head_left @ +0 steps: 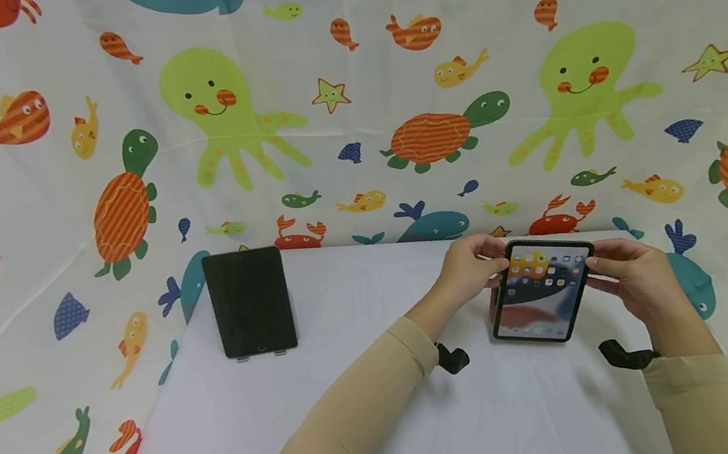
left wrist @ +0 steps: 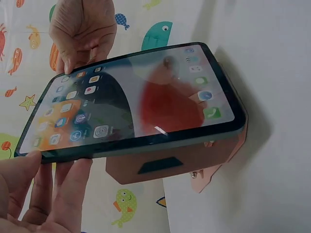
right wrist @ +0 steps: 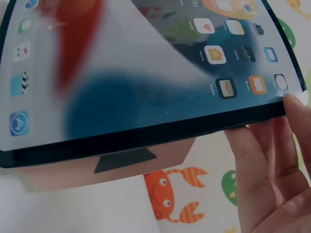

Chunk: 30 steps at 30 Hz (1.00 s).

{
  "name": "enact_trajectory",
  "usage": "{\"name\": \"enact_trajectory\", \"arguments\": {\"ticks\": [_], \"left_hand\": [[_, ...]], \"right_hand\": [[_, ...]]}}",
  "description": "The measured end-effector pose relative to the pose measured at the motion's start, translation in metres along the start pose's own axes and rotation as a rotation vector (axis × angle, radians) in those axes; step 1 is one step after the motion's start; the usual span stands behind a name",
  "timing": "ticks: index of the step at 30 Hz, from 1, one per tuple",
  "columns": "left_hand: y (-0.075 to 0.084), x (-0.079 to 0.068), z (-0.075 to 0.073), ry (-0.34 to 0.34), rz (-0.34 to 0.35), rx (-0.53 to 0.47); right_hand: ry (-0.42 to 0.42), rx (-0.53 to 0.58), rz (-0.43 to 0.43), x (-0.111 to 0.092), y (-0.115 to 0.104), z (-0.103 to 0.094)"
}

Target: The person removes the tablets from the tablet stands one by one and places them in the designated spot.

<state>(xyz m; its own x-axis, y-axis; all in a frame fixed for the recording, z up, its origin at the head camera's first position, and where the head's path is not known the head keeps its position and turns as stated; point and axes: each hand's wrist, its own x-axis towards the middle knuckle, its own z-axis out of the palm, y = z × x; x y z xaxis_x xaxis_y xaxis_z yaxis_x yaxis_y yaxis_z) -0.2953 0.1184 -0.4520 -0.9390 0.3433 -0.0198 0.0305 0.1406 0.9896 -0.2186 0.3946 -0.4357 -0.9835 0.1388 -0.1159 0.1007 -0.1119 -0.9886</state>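
Tablet [head_left: 542, 294], lit, tilts over a pink stand [left wrist: 121, 171], its lower end seemingly resting there. The left hand [head_left: 473, 265] and right hand [head_left: 637, 279] each clamp one of the tablet's upper corners between thumb and fingers. Seating looks mostly done; letting go is left. Labels [right wrist: 212, 90] on the tablet read "Wallet", "Books" and "Home"; no brand shows. Left of the tablet, well apart, stands a dark tablet [head_left: 250, 300]; behind the tablet, a printed cloth [head_left: 305, 38].
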Motion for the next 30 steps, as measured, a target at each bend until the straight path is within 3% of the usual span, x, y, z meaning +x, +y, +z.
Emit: {"name": "enact_trajectory", "arguments": {"ticks": [8, 15, 30], "left_hand": [[0.001, -0.003, -0.001, 0.01, -0.049, -0.024], [-0.006, -0.005, -0.003, 0.006, -0.056, -0.071], [-0.017, -0.018, -0.002, -0.005, -0.143, -0.171]], "right_hand": [[-0.006, -0.013, 0.049, -0.001, 0.001, 0.001], [-0.013, -0.055, 0.061, 0.0, 0.006, 0.003], [-0.011, -0.149, 0.118, -0.009, 0.017, 0.004]]}}
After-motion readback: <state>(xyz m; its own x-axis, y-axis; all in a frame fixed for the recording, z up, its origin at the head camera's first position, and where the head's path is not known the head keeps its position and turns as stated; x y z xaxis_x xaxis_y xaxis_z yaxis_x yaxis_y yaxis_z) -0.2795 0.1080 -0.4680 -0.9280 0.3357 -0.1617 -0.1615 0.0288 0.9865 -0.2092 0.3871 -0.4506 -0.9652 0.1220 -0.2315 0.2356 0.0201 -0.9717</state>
